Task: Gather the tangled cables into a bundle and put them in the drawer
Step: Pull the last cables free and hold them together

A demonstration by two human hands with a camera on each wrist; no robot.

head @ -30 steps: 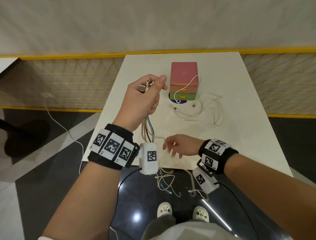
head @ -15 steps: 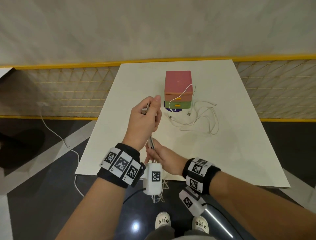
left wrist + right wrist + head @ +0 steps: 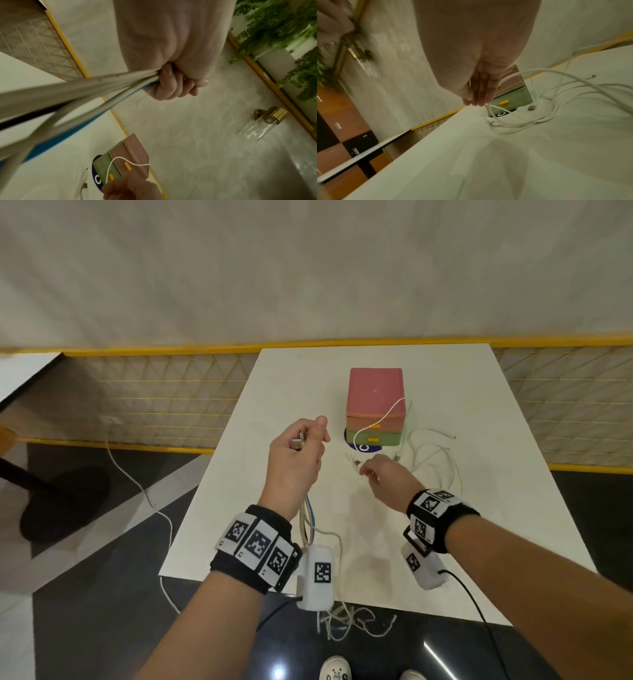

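Observation:
My left hand (image 3: 294, 460) is raised over the white table (image 3: 479, 542) and grips a bundle of white, grey and blue cables (image 3: 308, 518) in its fist (image 3: 171, 83). The bundle's plugs stick out on top and its tails hang past the near table edge. My right hand (image 3: 380, 477) is low at the loose white cables (image 3: 435, 463) in front of the drawer unit (image 3: 375, 398), a pink drawer over a green one, both shut. Its fingertips (image 3: 477, 101) pinch one white cable (image 3: 489, 111). Another white cable is draped over the drawers' front.
The drawer unit stands on a blue disc (image 3: 352, 445) near the table's far middle. A yellow mesh railing (image 3: 154, 405) runs behind and left of the table. A white cord (image 3: 137, 484) trails on the dark floor at left.
My right hand left the bundle below my left hand and moved forward and right to the loose cables by the drawers. The left hand has kept hold of its bundle.

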